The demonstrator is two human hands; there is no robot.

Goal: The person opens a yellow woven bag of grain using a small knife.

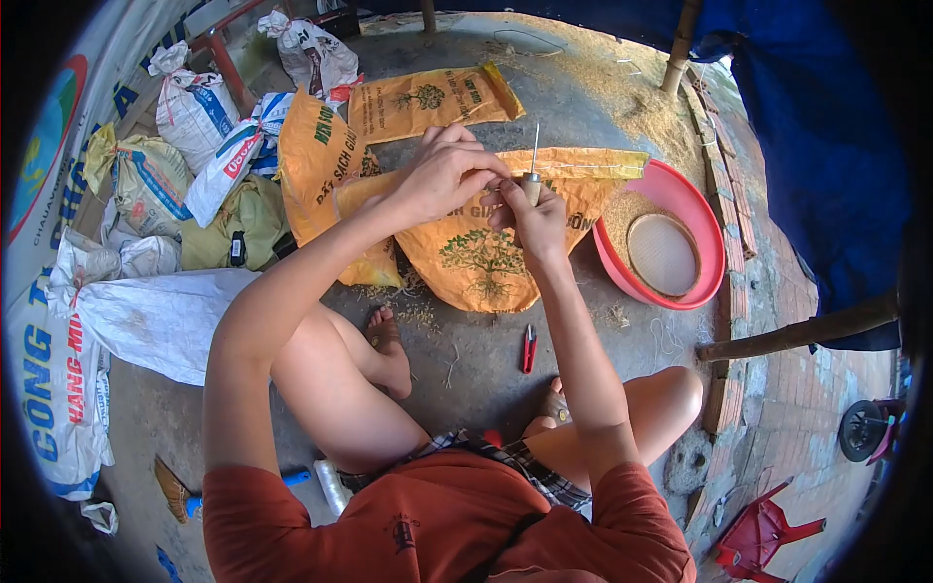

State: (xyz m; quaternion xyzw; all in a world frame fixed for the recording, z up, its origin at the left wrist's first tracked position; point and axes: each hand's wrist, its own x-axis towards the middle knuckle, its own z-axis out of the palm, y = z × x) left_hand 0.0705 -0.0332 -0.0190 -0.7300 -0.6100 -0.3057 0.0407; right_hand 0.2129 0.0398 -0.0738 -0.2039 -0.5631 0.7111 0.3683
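My right hand (536, 219) is closed around the wooden handle of an awl (532, 187), whose thin metal shaft points up and away. Close beside it, my left hand (453, 175) has its fingers pinched together; what they hold, if anything, is too small to make out. Both hands are above an orange printed sack (491, 262) with a tree picture, lying on the floor with its pale-stitched edge at the far side. On the floor nearer my feet is a red-handled cutting tool (528, 350).
A pink basin (714, 233) with grain and a round sieve (664, 255) stands at the right. More orange sacks (428, 102) lie farther back and left. Stuffed sacks (194, 121) crowd the left. A wooden pole (802, 338) and brick edging (724, 398) border the right side.
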